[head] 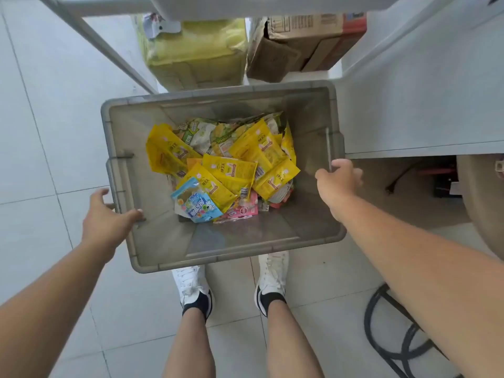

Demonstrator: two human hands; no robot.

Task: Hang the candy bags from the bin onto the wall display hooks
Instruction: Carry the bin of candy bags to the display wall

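Hardly begun, I'd say: the grey rectangular plastic bin [313,214] sits low before the person's white trainers [272,271], its bottom heaped with crinkly yellow candy bags [245,159], one blue printed bag [196,204] lying at the near edge. The left hand [109,222] clasps the bin's left rim, thumb hooked over it; the right hand [339,181] curls over the right rim. Neither holds a bag, no wall hooks are in sight, so all the hanging seems left to do
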